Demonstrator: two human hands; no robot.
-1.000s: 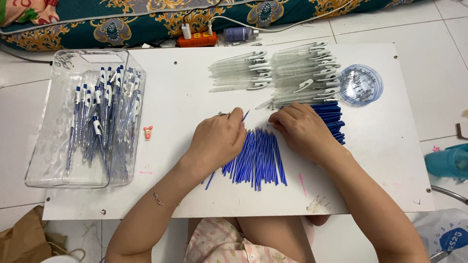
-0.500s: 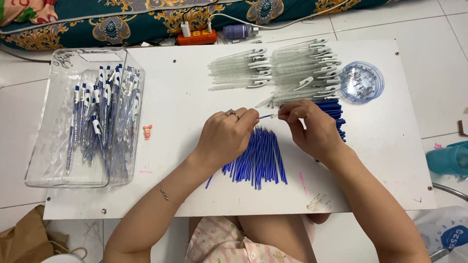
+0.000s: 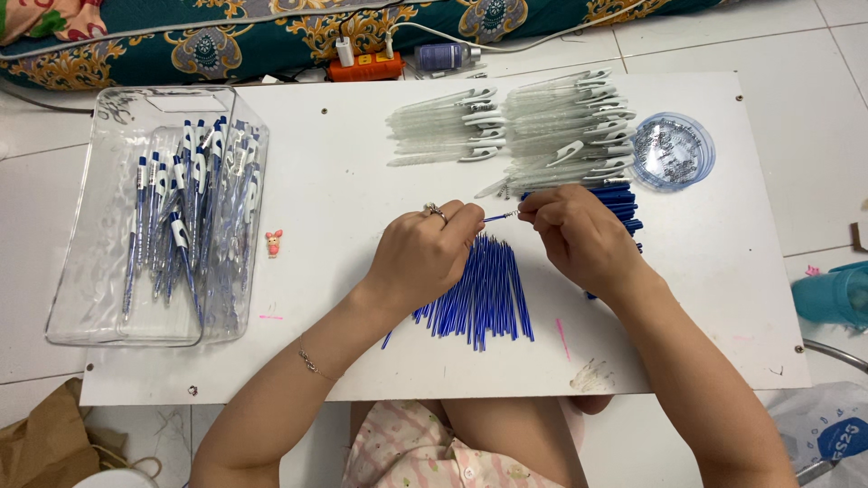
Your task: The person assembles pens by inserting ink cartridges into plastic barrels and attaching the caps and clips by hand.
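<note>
Item: pen assembly, mid-step.

Left hand [image 3: 425,258]: fingers pinched shut on one thin blue refill [image 3: 495,217], held level just above the surface [image 3: 344,181]. Ring on one finger, fine bracelet at the wrist.

Right hand [image 3: 574,235]: fingertips closed at the refill's far end, apparently on something small and pale there; exact object too small to tell, possibly a spring.

Beneath both hands: fanned heap of blue refills [image 3: 479,298], lying flat. Second stack of blue refills [image 3: 624,203] partly hidden behind the right hand.

Far side of surface: two batches of clear pen barrels [image 3: 542,122] with white clips, laid in rows. Beside them, round clear tub [image 3: 674,149] of tiny metal parts.

Left edge: clear tray [image 3: 99,271] holding finished blue-and-white pens [image 3: 190,208]. Small pink figurine [image 3: 273,242] just beside it.

Step in hand, as judged: fitting a small part onto the refill tip. Next move likely calls for steady alignment of tip and part, then a reach to the barrels.

Change against earlier frames: one second ago both hands lay low on the heap, picking; half a second ago the refill already raised between them; now the hands drawn slightly wider apart along it. Tray, barrels and tub unmoved.
</note>
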